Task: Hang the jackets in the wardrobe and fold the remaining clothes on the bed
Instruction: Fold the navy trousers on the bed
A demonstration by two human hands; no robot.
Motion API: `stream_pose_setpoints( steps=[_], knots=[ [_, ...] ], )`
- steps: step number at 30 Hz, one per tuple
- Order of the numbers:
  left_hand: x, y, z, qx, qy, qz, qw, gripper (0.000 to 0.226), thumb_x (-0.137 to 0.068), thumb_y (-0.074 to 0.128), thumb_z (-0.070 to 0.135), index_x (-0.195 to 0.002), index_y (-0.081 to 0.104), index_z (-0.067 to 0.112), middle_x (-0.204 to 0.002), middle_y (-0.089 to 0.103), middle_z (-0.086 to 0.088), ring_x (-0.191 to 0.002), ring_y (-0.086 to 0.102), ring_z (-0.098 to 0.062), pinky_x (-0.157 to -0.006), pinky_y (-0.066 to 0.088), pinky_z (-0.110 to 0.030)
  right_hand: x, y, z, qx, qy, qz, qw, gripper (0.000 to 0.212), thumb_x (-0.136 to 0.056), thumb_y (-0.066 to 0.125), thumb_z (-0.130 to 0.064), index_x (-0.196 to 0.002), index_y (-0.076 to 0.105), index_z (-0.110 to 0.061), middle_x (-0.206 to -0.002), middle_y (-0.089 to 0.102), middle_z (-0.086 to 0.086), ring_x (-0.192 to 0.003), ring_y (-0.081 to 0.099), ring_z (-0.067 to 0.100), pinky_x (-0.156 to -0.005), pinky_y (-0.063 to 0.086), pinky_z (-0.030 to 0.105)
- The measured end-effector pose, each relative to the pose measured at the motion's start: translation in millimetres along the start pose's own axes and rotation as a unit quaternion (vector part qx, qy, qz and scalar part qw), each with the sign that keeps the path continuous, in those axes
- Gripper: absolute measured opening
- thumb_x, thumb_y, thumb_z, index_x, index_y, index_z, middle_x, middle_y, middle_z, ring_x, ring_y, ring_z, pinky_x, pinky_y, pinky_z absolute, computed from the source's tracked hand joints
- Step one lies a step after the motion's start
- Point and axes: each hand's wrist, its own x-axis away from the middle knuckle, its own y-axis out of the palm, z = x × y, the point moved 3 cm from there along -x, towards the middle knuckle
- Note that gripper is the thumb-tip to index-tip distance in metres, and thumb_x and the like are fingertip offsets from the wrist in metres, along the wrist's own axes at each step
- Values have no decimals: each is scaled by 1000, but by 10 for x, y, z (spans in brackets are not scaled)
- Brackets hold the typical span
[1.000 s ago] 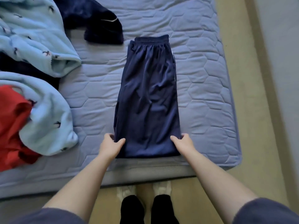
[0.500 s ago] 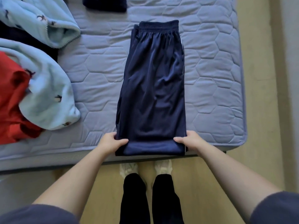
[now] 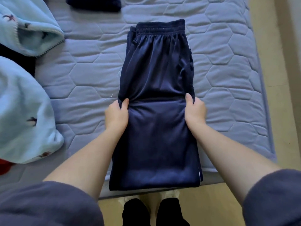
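Observation:
Navy trousers lie lengthwise on the blue quilted mattress, waistband at the far end. Their near end is doubled over toward the waistband, and the lifted flap reaches about halfway up. My left hand grips the flap's left corner, thumb on top. My right hand grips its right corner the same way. The fold line sits at the bed's near edge, above my feet.
A light blue patterned fleece is heaped on the bed's left side, with red cloth under it. Another dark navy garment lies at the far edge. Beige floor runs along the right.
Both hands have lifted the trousers' near end and carried it away from me, toward the waistband, making a fold. The camera has moved closer over the bed.

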Motion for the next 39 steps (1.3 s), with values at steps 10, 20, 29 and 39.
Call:
stream_pose_setpoints(
  steps=[10,20,29,39],
  knots=[
    [-782,133,880,-140,64,57,986,52,-98,34,51,-118,52,7,-122,58,-20,-113,53,-40,-82,39,-41,-736,144,-805,94,-67,37,993,51,-95,37,-55,-113,55,-10,-118,62,17,-109,55,37,-76,34,37],
    [-1203,36,948,-114,70,21,991,73,-87,29,72,-86,60,5,-98,61,-19,-92,53,-36,-72,33,-35,-1028,126,-941,113,-64,39,991,69,-91,30,-64,-110,63,-7,-115,63,18,-108,56,37,-78,37,37],
    [-1416,124,922,-108,107,60,987,57,-100,35,48,-81,65,4,-99,64,-24,-100,56,-38,-69,29,-33,-1326,243,-919,166,-66,52,983,53,-100,33,-45,-107,64,-2,-122,59,24,-114,52,39,-83,39,39],
    [-59,-262,108,137,-52,-179,973,20,-86,67,39,-95,65,20,-97,70,-5,-88,65,-15,-82,53,-28,-6,-181,3,-116,99,-206,967,51,-90,55,-52,-117,62,-10,-121,65,12,-113,61,28,-102,46,44]
  ],
)
